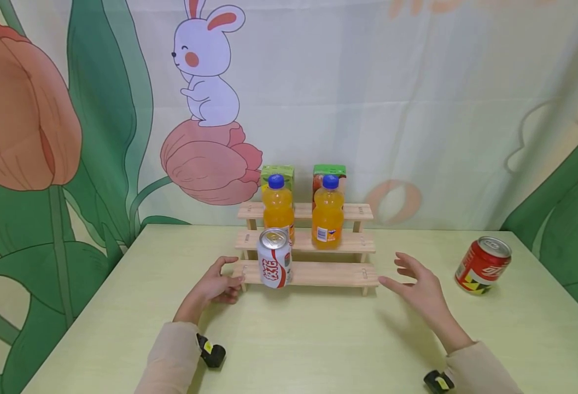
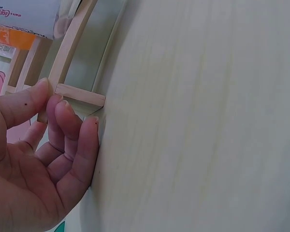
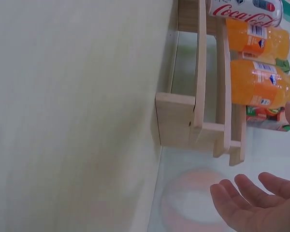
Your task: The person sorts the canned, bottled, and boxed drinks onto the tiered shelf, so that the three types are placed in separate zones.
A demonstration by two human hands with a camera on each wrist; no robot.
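Observation:
A three-step wooden rack [image 1: 318,273] stands on the table. My left hand [image 1: 221,282] is at the left end of its lowest step; in the left wrist view, the thumb [image 2: 31,101] and curled fingers pinch that end. Off the right end, my right hand [image 1: 419,284] hovers with fingers spread and nothing in it. A white Coca-Cola can [image 1: 274,260] stands on the lowest step, towards the left. Two orange soda bottles with blue caps, a left bottle [image 1: 278,208] and a right bottle [image 1: 327,213], stand on the middle step.
Behind the bottles, a light green carton [image 1: 269,174] and a green-topped red carton [image 1: 329,168] stand on the top step. A red can [image 1: 483,265] stands on the table [image 1: 318,345] right of my right hand. A printed curtain [image 1: 367,109] hangs behind.

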